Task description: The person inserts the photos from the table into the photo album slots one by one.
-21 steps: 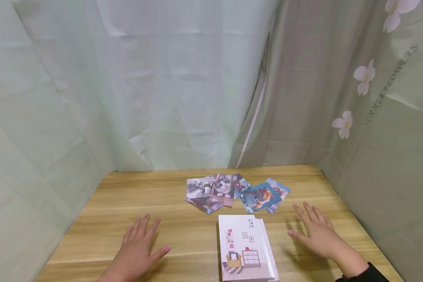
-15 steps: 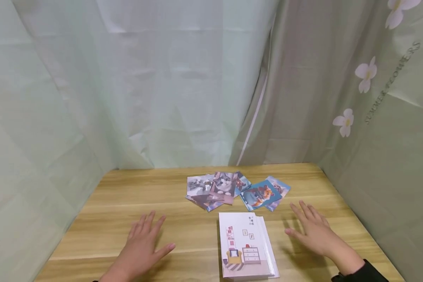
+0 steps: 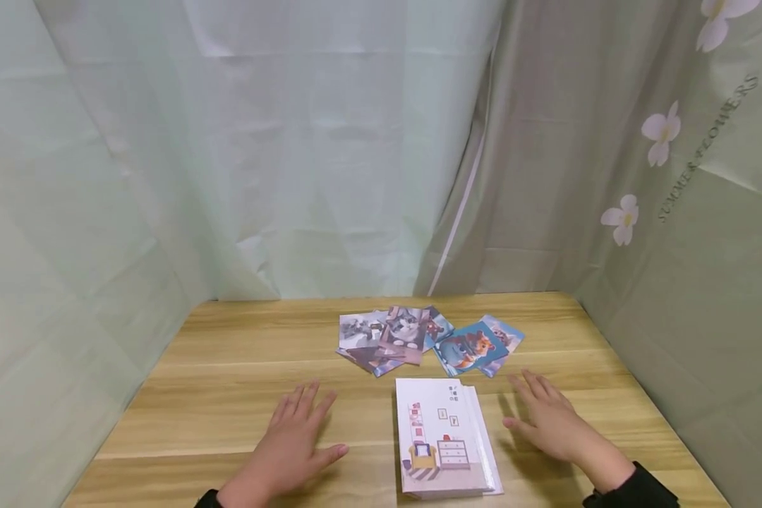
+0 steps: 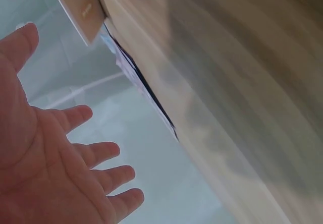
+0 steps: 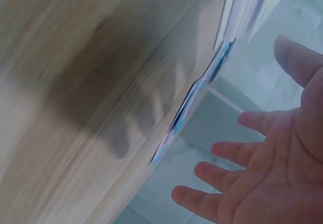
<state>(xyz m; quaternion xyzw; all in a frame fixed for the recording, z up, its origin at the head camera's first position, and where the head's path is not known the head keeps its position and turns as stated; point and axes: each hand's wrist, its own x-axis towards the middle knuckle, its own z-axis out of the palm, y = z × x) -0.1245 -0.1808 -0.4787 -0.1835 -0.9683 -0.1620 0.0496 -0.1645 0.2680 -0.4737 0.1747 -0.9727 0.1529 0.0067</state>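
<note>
Both hands drawn inward since earlier frames: left hand (image 3: 292, 444) and right hand (image 3: 549, 423), fingers spread, nothing held, flanking booklet (image 3: 441, 441); grasp judged imminent.

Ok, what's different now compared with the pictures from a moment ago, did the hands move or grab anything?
Both hands have drifted inward toward the book: the left hand slid right, the right hand slid left. Each is open with fingers spread, above the wooden table, gripping nothing. The book and the scattered picture cards lie where they were.
</note>
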